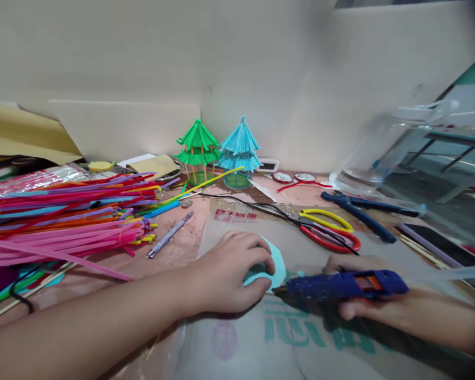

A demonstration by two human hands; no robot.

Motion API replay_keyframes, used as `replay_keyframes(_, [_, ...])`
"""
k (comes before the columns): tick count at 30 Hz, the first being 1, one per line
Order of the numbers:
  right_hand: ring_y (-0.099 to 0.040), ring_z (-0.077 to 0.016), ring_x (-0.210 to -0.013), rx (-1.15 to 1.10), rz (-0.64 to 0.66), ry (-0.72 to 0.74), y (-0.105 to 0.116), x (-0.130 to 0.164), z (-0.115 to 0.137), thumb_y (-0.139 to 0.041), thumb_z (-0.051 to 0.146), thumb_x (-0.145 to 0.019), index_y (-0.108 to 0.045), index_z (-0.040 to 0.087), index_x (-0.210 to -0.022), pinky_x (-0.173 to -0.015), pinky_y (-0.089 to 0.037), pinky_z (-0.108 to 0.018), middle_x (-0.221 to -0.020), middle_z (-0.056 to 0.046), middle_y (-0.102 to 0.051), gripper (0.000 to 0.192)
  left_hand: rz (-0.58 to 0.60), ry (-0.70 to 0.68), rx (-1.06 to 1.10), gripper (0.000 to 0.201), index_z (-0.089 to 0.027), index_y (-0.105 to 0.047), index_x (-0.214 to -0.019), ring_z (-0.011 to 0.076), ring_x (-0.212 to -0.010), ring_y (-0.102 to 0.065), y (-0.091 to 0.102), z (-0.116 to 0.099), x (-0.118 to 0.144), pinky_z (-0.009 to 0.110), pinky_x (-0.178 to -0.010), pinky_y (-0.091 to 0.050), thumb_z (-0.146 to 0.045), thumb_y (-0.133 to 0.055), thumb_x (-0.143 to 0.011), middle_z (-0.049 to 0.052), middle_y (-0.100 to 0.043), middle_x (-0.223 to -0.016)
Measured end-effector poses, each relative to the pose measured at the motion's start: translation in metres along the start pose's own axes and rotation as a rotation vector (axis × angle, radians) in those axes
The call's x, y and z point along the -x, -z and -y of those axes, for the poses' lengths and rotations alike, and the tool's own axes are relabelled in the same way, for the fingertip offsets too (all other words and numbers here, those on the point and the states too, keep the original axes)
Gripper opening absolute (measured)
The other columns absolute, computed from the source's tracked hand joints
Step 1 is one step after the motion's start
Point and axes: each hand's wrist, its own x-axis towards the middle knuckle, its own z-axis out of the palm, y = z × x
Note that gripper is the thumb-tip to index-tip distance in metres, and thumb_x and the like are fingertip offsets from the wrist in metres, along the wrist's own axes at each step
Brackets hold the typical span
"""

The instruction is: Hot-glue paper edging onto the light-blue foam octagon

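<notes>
My left hand (237,272) curls over a light-blue paper piece (277,264) with a rounded edge, partly hidden under the fingers. Its thumb and fingertips pinch around the piece at the middle of the table. Gripped in my right hand (356,287) is a dark-blue hot glue gun (320,286), pointing left. The nozzle is at the lower edge of the paper, close to my left thumb; whether it touches is unclear. Beneath both hands lies a printed plastic sheet (237,348).
Colourful pipe cleaners (63,221) are heaped at left beside a pen (170,235). Green (198,142) and blue (241,145) pavilion models stand near the wall. Red-and-yellow scissors (330,232), dark pliers (358,211), a phone (439,243) and a clear plastic jug (388,148) sit at right.
</notes>
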Motion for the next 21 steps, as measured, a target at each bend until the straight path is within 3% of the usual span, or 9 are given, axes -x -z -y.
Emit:
replay_keyframes(6, [-0.054, -0.0146, -0.057, -0.024, 0.118, -0.038, 0.005, -0.002, 0.009, -0.072, 0.068, -0.072, -0.059, 0.021, -0.077, -0.05, -0.039, -0.023, -0.064, -0.001, -0.062, 0.049, 0.006, 0.005, 0.034, 0.015, -0.021, -0.065, -0.1, 0.0228, -0.114, -0.056, -0.003, 0.003, 0.002, 0.039, -0.104, -0.041, -0.018, -0.061, -0.086, 0.006, -0.062, -0.113])
replay_keyframes(21, [-0.049, -0.0131, -0.059, -0.065, 0.146, -0.131, 0.005, 0.002, 0.016, -0.073, 0.067, -0.072, -0.057, 0.02, -0.078, -0.049, -0.037, -0.023, -0.066, 0.001, -0.058, 0.051, 0.015, -0.016, 0.01, 0.013, -0.021, -0.064, -0.101, 0.0225, -0.114, -0.054, -0.005, 0.007, 0.001, 0.04, -0.105, -0.039, -0.02, -0.058, -0.089, 0.005, -0.06, -0.116])
